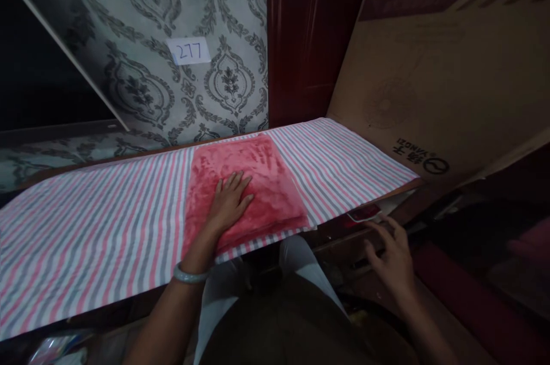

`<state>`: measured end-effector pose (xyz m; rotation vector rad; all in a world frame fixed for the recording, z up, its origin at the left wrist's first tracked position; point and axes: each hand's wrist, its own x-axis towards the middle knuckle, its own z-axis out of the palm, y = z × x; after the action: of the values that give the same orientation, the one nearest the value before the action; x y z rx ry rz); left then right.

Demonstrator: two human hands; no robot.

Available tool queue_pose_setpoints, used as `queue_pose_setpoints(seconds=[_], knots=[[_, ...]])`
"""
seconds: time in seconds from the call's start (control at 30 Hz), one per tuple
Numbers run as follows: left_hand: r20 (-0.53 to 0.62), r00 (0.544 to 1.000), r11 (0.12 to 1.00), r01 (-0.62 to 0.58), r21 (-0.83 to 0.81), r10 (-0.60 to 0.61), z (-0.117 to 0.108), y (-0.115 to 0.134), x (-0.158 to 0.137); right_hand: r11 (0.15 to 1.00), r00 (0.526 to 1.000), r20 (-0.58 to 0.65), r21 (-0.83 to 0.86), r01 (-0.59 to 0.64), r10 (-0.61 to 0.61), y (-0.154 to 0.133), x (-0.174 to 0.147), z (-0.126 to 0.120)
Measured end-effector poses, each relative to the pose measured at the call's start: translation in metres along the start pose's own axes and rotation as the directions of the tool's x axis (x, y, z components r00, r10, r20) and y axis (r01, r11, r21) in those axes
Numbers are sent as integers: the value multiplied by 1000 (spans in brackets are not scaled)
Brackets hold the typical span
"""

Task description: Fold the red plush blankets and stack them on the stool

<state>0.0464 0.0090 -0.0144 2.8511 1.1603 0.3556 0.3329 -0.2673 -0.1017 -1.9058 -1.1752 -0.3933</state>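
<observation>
My left hand [231, 201] lies flat, fingers spread, on a red plush cloth [266, 181]. The plush piece is roughly square and spreads over a pink, grey and white striped cover [124, 216]. A pale bangle [190, 275] circles my left wrist. Off the table's front edge, on the right, hovers my right hand [392, 256], its fingers apart and loosely bent, with nothing visible in it. Close to its fingertips is a thin white curved edge [363, 218] below the table top; whether they touch it I cannot tell.
A large cardboard box [429, 78] stands at the table's right end. Behind the table are patterned wallpaper [232, 78] with a paper marked 277 [189, 51] and a dark red door panel [311, 38]. A dark screen [47, 67] stands at left. My knees are under the front edge.
</observation>
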Motion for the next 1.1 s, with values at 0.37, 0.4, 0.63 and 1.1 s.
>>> queue_pose_setpoints(seconds=[0.37,0.4,0.63,1.1], knots=[[6,1000,1000,-1,-8,1,1,0,0,948,988,151,316,-42,-7,-43,18,28],[8,1000,1000,2,-8,-2,0,0,0,936,982,189,349,-47,-21,-53,22,34],[22,1000,1000,17,-15,-16,-3,3,-1,912,940,325,409,-38,-107,-90,48,70],[94,995,999,19,-42,-15,-21,7,1,877,963,223,480,25,-150,-111,59,59]])
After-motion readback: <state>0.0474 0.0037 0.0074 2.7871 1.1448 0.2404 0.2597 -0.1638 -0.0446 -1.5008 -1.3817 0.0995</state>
